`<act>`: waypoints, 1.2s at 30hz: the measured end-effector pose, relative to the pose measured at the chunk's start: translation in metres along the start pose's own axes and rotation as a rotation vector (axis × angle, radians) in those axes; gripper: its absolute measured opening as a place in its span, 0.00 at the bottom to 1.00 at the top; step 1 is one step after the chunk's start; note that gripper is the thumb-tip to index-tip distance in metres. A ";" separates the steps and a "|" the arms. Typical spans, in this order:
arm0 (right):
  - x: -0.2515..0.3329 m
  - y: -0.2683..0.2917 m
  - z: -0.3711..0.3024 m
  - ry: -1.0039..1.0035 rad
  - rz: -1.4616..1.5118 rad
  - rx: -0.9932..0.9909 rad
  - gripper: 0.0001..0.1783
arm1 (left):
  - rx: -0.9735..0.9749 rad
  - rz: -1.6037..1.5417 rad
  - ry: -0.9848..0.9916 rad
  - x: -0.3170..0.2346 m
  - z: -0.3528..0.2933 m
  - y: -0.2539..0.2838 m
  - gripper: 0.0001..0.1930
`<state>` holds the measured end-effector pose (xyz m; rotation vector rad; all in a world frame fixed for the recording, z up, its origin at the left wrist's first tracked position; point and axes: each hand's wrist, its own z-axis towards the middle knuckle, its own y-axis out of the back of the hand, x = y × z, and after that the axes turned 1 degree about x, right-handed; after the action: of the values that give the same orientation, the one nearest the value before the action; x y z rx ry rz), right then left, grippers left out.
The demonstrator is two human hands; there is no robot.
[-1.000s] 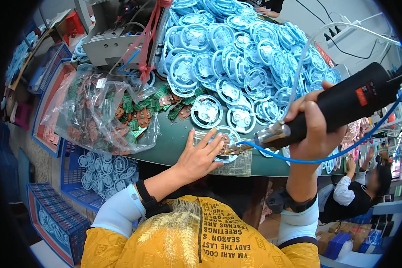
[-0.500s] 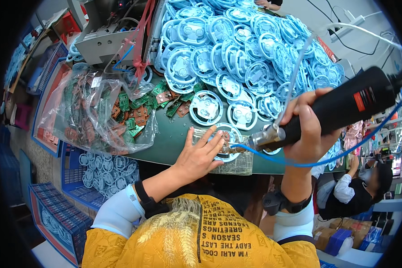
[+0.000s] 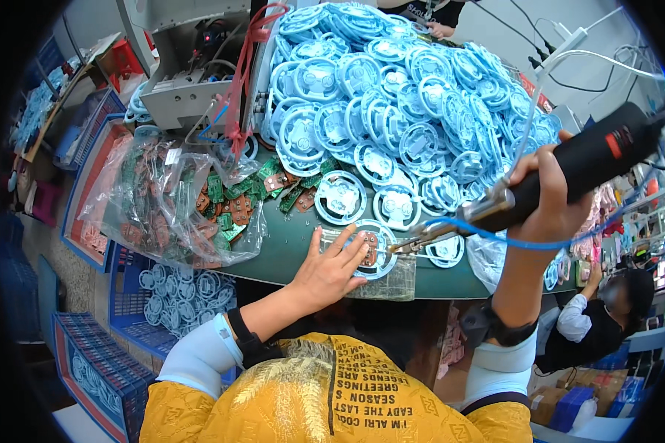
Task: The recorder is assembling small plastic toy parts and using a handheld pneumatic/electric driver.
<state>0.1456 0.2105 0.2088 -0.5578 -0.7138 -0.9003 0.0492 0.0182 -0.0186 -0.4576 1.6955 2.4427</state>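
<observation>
My left hand [image 3: 324, 275] lies with fingers spread on a light-blue, wheel-shaped plastic part [image 3: 383, 270], pressing its left side. Inside that part sits a small brown circuit board [image 3: 371, 247], half covered by my fingertips. Underneath is a tape-wrapped pad [image 3: 402, 288] at the table's front edge. My right hand [image 3: 554, 196] is wrapped round a black power screwdriver [image 3: 606, 151] with a blue hose. Its metal tip points down and left, close to the right rim of the blue part; whether it touches cannot be made out.
Many similar blue parts [image 3: 414, 96] are heaped at the back. Left of my hand, a clear plastic bag [image 3: 162, 221] spills green and brown circuit boards [image 3: 233, 210] onto the green table [image 3: 284, 236]. Blue crates [image 3: 125, 317] stand below left. Another person [image 3: 598, 317] sits at right.
My right hand has drawn the screwdriver up and to the right, its tip moving away from the board. My left hand stays on the blue part.
</observation>
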 end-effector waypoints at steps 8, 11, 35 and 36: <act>-0.066 0.055 0.014 -0.012 -0.328 0.083 0.19 | 0.067 -0.144 -0.074 0.014 0.005 0.012 0.25; -0.062 0.076 0.002 0.014 -0.435 -0.004 0.16 | -0.115 -0.133 -0.021 0.038 0.013 0.011 0.18; -0.138 0.050 -0.092 0.043 -0.934 0.562 0.18 | 0.232 -0.941 0.669 0.023 0.013 0.033 0.22; -0.125 0.050 -0.098 0.040 -0.934 0.574 0.18 | 0.230 -0.949 0.678 0.023 0.015 0.032 0.22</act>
<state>0.1662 0.2299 0.0448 0.3577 -1.1683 -1.4726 0.0162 0.0189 0.0077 -1.7086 1.3772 1.4458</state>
